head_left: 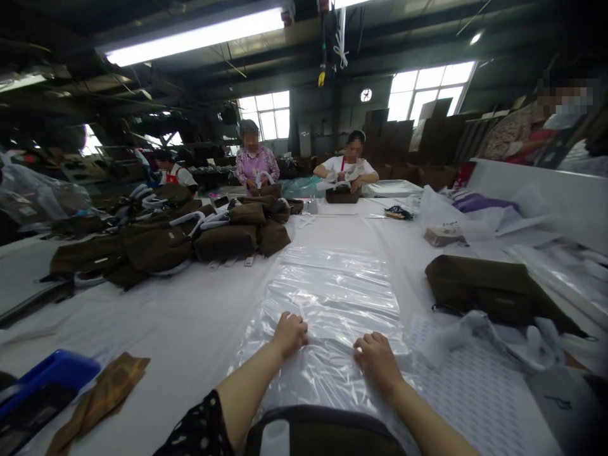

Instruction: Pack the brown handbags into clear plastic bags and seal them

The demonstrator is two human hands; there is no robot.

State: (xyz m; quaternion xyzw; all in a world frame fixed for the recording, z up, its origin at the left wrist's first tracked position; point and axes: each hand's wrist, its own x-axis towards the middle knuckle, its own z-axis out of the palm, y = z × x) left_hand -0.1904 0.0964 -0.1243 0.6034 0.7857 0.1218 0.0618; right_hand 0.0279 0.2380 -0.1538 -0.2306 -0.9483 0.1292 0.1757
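A stack of shiny transparent plastic bags (332, 285) lies flat on the white table in front of me. My left hand (291, 334) has its fingers curled on the left part of the top plastic bag, gripping the film. Opposite it, my right hand (377, 361) bends its fingers onto the right part of the same plastic. Creases run across the film between both hands. Close to my body, below the hands, is the top of a dark brown fabric bag (332, 434) with a whitish wrapped strap on it; the rest is cut off by the frame.
Brown bags with white-wrapped handles (156, 247) are heaped at the left. A brown bag (489, 288) lies at right, near a printed white sheet (465, 386). A blue tray (57, 380) and brown paper (109, 392) sit lower left. Several co-workers stand beyond the table.
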